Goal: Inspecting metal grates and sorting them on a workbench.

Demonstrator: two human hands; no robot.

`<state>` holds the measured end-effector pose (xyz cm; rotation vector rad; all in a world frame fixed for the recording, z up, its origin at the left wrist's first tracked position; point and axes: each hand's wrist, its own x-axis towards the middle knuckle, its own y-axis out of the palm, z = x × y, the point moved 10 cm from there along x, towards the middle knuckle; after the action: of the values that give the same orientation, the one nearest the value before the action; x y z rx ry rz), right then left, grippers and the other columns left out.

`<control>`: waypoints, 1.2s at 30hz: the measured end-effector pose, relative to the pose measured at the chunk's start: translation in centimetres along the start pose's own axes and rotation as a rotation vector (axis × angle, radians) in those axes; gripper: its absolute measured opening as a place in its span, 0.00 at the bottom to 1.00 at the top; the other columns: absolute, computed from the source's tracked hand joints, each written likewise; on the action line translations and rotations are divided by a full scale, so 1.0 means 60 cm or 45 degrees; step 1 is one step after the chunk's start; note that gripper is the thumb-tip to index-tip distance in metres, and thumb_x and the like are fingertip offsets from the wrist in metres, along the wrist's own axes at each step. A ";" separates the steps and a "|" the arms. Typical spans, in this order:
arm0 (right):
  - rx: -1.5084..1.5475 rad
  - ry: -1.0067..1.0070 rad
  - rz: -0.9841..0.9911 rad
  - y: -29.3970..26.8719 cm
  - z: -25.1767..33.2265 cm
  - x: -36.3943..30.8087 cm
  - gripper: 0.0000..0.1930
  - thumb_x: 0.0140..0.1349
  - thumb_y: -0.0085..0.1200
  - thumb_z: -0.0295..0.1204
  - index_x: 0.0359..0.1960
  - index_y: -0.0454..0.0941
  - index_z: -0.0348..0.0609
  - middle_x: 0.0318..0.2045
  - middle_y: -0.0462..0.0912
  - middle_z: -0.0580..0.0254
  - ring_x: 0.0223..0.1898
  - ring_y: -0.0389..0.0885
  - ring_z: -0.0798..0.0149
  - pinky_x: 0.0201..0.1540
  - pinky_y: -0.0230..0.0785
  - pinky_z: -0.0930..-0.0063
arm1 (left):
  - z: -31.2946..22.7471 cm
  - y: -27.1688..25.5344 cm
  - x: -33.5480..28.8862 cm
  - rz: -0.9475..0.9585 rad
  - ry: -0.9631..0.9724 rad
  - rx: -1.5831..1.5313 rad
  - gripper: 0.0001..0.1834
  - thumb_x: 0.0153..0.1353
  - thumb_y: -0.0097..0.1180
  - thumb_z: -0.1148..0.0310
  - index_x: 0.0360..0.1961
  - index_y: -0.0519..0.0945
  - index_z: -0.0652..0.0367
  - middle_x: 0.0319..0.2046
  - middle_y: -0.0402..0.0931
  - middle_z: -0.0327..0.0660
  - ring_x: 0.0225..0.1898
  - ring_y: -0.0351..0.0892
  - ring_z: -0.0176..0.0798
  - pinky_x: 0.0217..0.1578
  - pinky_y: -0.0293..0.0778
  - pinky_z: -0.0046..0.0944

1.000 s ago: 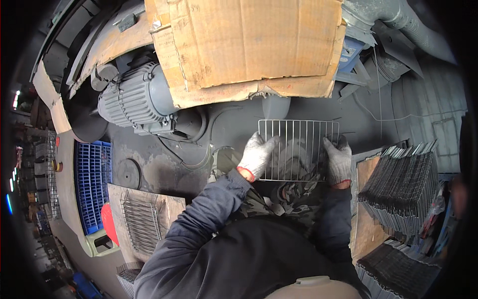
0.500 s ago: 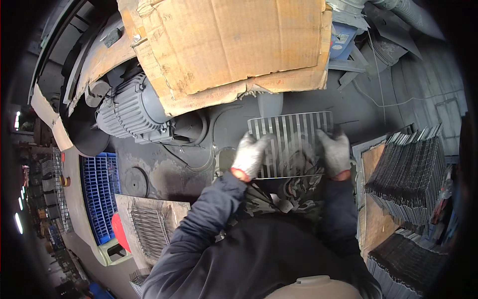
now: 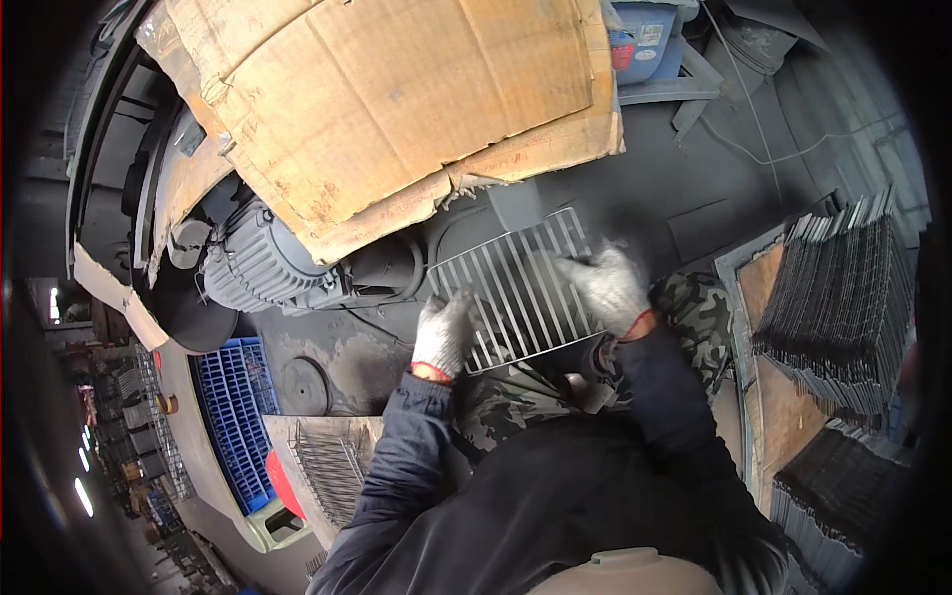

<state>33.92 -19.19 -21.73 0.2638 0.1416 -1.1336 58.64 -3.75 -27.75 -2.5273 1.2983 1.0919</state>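
Note:
A metal wire rack with parallel bars hangs tilted in front of me, its right side higher than its left. My left hand, in a white knit glove, is closed on the rack's left edge. On the opposite edge, my gloved right hand grips the rack with its thumb over the bars. Some fingers of both hands are hidden behind or blurred. Through the bars the dark floor and part of my camouflage trousers show.
Large cardboard sheets cover something ahead, beside a grey electric motor. At right, stacked wire racks stand on a board, with another stack nearer. A board of wire racks and a blue plastic crate are at left.
The rack has gone from nearly level to tilted, right side up, and shifted left in view. Both hands moved with it. The whole view has turned somewhat.

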 end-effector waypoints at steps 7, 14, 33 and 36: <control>0.012 0.094 -0.295 -0.167 0.049 -0.046 0.15 0.75 0.66 0.30 0.58 0.84 0.36 0.46 0.91 0.64 0.43 0.85 0.68 0.50 0.80 0.70 | 0.000 0.190 0.006 0.319 0.047 0.105 0.19 0.74 0.70 0.66 0.55 0.75 0.64 0.33 0.83 0.40 0.22 0.85 0.35 0.19 0.79 0.33; -0.114 -0.046 -0.102 -0.005 -0.003 0.013 0.16 0.72 0.68 0.31 0.54 0.85 0.33 0.43 0.91 0.58 0.41 0.87 0.67 0.48 0.80 0.68 | -0.019 0.019 -0.013 -0.015 0.029 -0.022 0.18 0.74 0.70 0.65 0.56 0.79 0.64 0.34 0.82 0.37 0.25 0.82 0.33 0.22 0.79 0.36; 0.038 0.081 -0.259 -0.077 0.001 -0.004 0.15 0.70 0.71 0.25 0.55 0.85 0.37 0.45 0.93 0.60 0.38 0.90 0.68 0.42 0.81 0.73 | -0.019 0.088 -0.014 0.156 0.180 0.106 0.15 0.76 0.68 0.66 0.56 0.79 0.61 0.34 0.84 0.37 0.24 0.83 0.32 0.23 0.80 0.34; -0.243 -0.036 -0.134 0.010 -0.003 0.016 0.16 0.70 0.72 0.31 0.54 0.85 0.35 0.40 0.93 0.61 0.34 0.89 0.66 0.37 0.80 0.69 | -0.011 -0.016 -0.029 -0.048 -0.077 0.149 0.15 0.74 0.70 0.63 0.54 0.81 0.59 0.34 0.84 0.37 0.24 0.83 0.34 0.24 0.81 0.35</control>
<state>34.86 -19.75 -22.08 0.0711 0.2391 -1.2187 59.04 -2.20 -26.37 -2.4055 1.2555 1.0443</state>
